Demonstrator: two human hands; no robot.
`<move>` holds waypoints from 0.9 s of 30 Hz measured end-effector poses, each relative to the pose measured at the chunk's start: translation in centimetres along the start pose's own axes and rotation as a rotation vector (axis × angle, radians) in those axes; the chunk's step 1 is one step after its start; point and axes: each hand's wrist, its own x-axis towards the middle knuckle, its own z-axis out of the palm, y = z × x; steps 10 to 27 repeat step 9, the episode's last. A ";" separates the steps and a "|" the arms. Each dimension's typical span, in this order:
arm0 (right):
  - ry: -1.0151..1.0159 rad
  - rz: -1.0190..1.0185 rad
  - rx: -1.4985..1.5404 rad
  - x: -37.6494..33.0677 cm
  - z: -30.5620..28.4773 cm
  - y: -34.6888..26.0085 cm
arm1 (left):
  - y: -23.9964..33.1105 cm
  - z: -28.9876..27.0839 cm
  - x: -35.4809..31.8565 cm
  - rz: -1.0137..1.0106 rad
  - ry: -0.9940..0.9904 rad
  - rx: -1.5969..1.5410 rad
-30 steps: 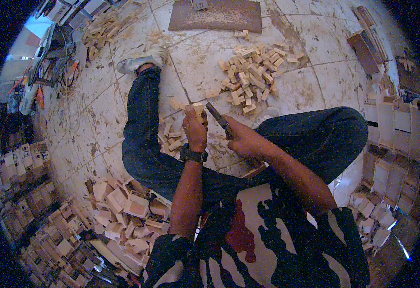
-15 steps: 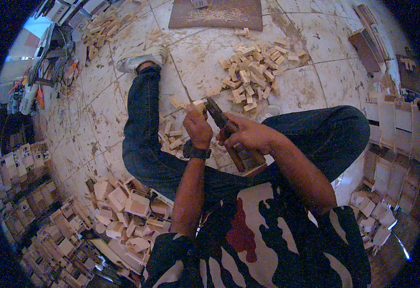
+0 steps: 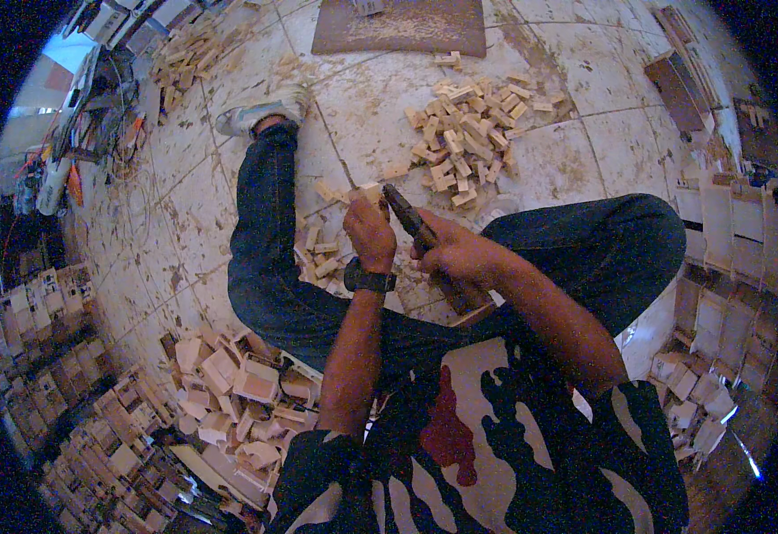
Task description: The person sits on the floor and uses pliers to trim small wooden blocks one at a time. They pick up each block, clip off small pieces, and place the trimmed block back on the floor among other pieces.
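My left hand [image 3: 371,233], with a dark watch on its wrist, is closed round a small pale wooden block [image 3: 370,190]. The block's end sticks out past the fingers. Wrapped round a pair of pliers [image 3: 405,214] is my right hand [image 3: 462,254]. The dark jaws of the pliers lie against or just beside the block; contact cannot be made out. Their handles [image 3: 460,294] are blurred and partly hidden below my right hand. Several loose wooden pieces [image 3: 322,251] lie on the floor next to my left wrist.
A heap of small wooden blocks [image 3: 464,133] lies ahead on the tiled floor. Larger wooden pieces [image 3: 229,383] are piled at my lower left, beside stacked ones. A brown board [image 3: 398,31] with shavings is at the far edge. Tools and cables [image 3: 68,160] lie far left.
Both hands have shifted slightly. The handles of the pliers, spread apart before, now look closer together and blurred. The block stays in my left hand.
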 end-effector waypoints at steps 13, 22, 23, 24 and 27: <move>0.109 -0.385 -0.335 1.4 -0.7 3.0 | 1.6 -1.5 0.9 -0.982 -0.230 -0.859; 0.109 -0.385 -0.335 1.4 -0.7 3.0 | 1.6 -1.5 0.9 -0.982 -0.230 -0.859; 0.109 -0.385 -0.335 1.4 -0.7 3.0 | 1.6 -1.5 0.9 -0.982 -0.230 -0.859; 0.109 -0.385 -0.335 1.4 -0.7 3.0 | 1.6 -1.5 0.9 -0.982 -0.230 -0.859; 0.109 -0.385 -0.335 1.4 -0.7 3.0 | 1.6 -1.5 0.9 -0.982 -0.230 -0.859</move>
